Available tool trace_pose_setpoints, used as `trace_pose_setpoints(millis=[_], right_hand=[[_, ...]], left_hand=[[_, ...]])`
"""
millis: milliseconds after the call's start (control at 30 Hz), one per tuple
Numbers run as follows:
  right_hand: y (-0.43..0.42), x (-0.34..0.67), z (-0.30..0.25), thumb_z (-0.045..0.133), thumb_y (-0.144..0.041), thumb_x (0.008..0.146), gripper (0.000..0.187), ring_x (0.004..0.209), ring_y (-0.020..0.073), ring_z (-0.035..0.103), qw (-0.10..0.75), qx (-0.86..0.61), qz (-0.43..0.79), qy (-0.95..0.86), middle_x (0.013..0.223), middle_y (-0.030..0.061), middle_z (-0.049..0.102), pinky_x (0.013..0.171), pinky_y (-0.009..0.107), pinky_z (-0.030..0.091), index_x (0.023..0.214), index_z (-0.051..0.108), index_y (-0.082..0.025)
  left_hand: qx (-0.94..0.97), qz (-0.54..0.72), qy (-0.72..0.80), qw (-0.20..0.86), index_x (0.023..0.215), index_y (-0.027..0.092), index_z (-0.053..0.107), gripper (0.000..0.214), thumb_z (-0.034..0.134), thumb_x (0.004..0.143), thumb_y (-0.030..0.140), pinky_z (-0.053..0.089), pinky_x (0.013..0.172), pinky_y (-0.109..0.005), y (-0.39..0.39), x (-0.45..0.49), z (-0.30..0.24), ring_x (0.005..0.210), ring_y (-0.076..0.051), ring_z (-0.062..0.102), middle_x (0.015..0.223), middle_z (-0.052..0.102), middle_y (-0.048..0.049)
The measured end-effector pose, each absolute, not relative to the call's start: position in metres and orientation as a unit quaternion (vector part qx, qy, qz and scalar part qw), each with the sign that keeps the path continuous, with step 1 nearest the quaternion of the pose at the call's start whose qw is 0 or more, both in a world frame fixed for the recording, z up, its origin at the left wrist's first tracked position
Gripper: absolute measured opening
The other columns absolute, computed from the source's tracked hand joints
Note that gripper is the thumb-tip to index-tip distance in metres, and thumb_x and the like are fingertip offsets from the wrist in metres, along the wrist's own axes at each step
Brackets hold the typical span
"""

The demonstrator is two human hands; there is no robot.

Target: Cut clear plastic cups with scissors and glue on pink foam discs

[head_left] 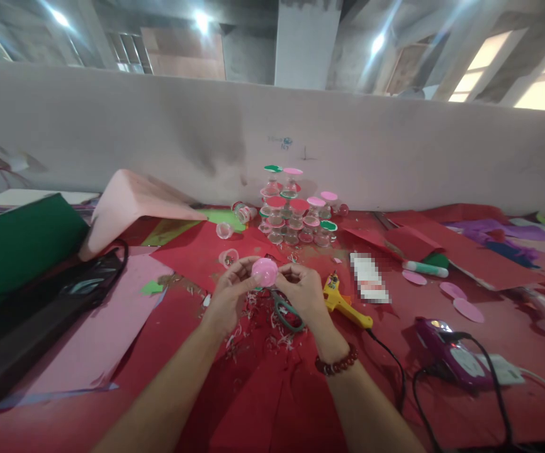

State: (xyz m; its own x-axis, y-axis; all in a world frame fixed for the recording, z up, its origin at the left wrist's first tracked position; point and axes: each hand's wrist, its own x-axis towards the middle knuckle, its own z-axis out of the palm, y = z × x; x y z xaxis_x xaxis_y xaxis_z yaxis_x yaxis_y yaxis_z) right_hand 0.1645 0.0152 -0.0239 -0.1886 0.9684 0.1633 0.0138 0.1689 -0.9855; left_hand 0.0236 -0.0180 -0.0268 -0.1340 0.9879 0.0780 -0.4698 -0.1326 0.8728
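Between my two hands is a clear plastic cup with a pink disc (265, 272) on it, held up over the table. My left hand (230, 290) grips its left edge with thumb and fingers. From the other side, my right hand (301, 290) pinches the right edge; a beaded bracelet is on that wrist. Just below lie green-handled scissors (287, 316), partly hidden by my right hand, among paper scraps (279, 343). A yellow glue gun (345, 307) rests right of my right hand. Behind my hands stand stacked clear cups (291, 217) topped with pink, red and green discs.
Loose clear cups (224, 230) lie left of the stack. Pink discs (468, 309), a marker (425, 268) and a purple power device (456, 358) with cords are at right. Left are pink paper (97, 333), a black bag (50, 321) and a green sheet (22, 248). A white partition (159, 138) stands behind.
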Motion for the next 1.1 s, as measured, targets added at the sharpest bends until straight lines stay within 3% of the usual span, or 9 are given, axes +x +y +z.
trace_pose_setpoints(millis=[200, 367, 567, 667, 833, 1100], right_hand=[[0.0147, 0.1628, -0.0241, 0.064, -0.028, 0.066, 0.019, 0.063, 0.0147, 0.061, 0.497, -0.393, 0.517, -0.576, 0.072, 0.0019, 0.069, 0.06, 0.024, 0.047, 0.082, 0.066, -0.018], [0.0166, 0.1635, -0.0261, 0.062, -0.024, 0.065, 0.009, 0.059, 0.013, 0.058, 0.505, -0.417, 0.492, -0.574, 0.066, 0.0003, 0.065, 0.057, 0.023, 0.045, 0.071, 0.063, -0.017], [0.0165, 0.1637, -0.0253, 0.062, -0.025, 0.064, 0.013, 0.059, 0.0121, 0.057, 0.523, -0.424, 0.496, -0.548, 0.067, -0.0012, 0.063, 0.054, 0.022, 0.043, 0.075, 0.059, -0.019], [0.0167, 0.1642, -0.023, 0.063, -0.023, 0.063, 0.026, 0.064, 0.0131, 0.06, 0.538, -0.409, 0.513, -0.53, 0.075, -0.0012, 0.065, 0.057, 0.023, 0.046, 0.088, 0.056, -0.021], [0.0155, 0.162, -0.0241, 0.061, -0.022, 0.063, 0.013, 0.064, 0.0138, 0.06, 0.534, -0.417, 0.483, -0.555, 0.071, 0.0005, 0.064, 0.059, 0.023, 0.046, 0.076, 0.059, -0.018], [0.0168, 0.1647, -0.0246, 0.06, -0.022, 0.067, 0.022, 0.062, 0.0128, 0.059, 0.53, -0.411, 0.483, -0.563, 0.071, -0.0006, 0.066, 0.058, 0.023, 0.045, 0.089, 0.059, -0.018]], left_hand=[[0.365, 0.652, 0.37, 0.552, 0.097, 0.018, 0.07, 0.035, 0.075, 0.062, 0.015, 0.044, 0.083, -0.03, -0.0197, 0.0234, -0.0249, 0.092, -0.019, 0.061, 0.1, 0.069, -0.0073], [0.362, 0.649, 0.364, 0.562, 0.1, 0.019, 0.069, 0.038, 0.073, 0.063, 0.012, 0.043, 0.084, -0.03, -0.0198, 0.0251, -0.0253, 0.093, -0.018, 0.06, 0.098, 0.069, -0.0062], [0.327, 0.668, 0.38, 0.551, 0.092, 0.019, 0.067, 0.028, 0.073, 0.065, 0.016, 0.044, 0.076, -0.025, -0.0191, 0.0287, -0.0263, 0.08, -0.014, 0.06, 0.086, 0.066, -0.0023], [0.353, 0.653, 0.389, 0.546, 0.091, 0.017, 0.067, 0.028, 0.073, 0.064, 0.016, 0.045, 0.079, -0.027, -0.0196, 0.0276, -0.0266, 0.085, -0.016, 0.061, 0.091, 0.067, -0.0047], [0.379, 0.652, 0.373, 0.54, 0.101, 0.02, 0.067, 0.036, 0.073, 0.065, 0.017, 0.044, 0.084, -0.03, -0.0209, 0.0271, -0.0283, 0.095, -0.018, 0.059, 0.102, 0.066, -0.0066], [0.405, 0.619, 0.381, 0.555, 0.104, 0.018, 0.066, 0.038, 0.073, 0.067, 0.018, 0.045, 0.083, -0.031, -0.0216, 0.028, -0.0299, 0.096, -0.02, 0.059, 0.103, 0.066, -0.0078]])
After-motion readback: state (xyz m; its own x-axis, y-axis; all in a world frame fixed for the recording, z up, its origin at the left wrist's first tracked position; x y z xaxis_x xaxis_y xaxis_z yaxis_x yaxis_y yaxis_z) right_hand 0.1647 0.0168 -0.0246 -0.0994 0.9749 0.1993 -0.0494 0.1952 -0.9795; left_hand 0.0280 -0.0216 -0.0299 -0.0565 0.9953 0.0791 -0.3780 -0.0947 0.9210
